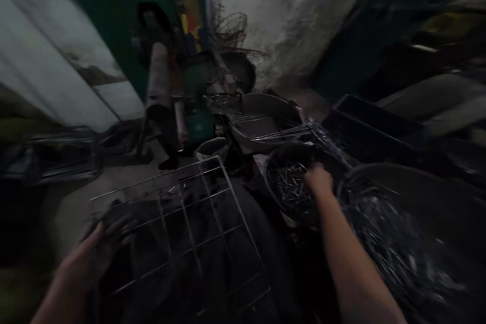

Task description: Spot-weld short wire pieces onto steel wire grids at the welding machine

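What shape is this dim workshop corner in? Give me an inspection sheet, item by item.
Surface: dark, grimy ground; too dim to tell more.
Job's things: wire grid in front; dark bowl of small metal pieces.
Clutter: larger basin of similar pieces at right; wire baskets behind.
Grippers: left hand at the grid's near-left corner; right hand in the bowl; grips blurred.
Cables: nothing seen.
Surroundings: green machine, whitish wall, dark crate.

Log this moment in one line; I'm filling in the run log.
left hand: on wire grid edge | right hand: in bowl of small metal pieces | view: dim, blurred
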### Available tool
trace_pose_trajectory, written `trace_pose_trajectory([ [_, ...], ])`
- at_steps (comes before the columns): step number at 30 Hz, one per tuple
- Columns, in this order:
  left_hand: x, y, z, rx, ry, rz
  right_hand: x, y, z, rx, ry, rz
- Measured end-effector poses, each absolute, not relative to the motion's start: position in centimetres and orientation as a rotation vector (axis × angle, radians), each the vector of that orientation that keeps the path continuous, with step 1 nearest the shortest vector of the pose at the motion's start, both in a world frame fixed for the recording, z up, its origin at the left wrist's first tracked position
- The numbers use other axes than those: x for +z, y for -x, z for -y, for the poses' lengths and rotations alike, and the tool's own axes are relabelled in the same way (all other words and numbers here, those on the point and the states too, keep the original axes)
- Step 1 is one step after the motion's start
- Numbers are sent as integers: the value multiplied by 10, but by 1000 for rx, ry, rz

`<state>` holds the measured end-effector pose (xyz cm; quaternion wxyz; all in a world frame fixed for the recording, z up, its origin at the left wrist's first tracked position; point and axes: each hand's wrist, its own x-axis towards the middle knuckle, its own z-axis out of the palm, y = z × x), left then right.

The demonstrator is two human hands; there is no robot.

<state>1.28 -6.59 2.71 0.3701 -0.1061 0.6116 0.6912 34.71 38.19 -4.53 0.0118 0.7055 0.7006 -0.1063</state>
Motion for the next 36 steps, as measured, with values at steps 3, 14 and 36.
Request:
trace_pose_trajectory([
  [3,17,-10,65,1863,230,-1442,-4,-346,-347,-376,-2152,-2760],
  [14,4,-16,73,1977,-142,-1152,82,-193,-164,-222,-209,-3326],
  [36,-4,-10,93,2079,-173,-1011,50,-159,-137,-497,-640,-3195],
])
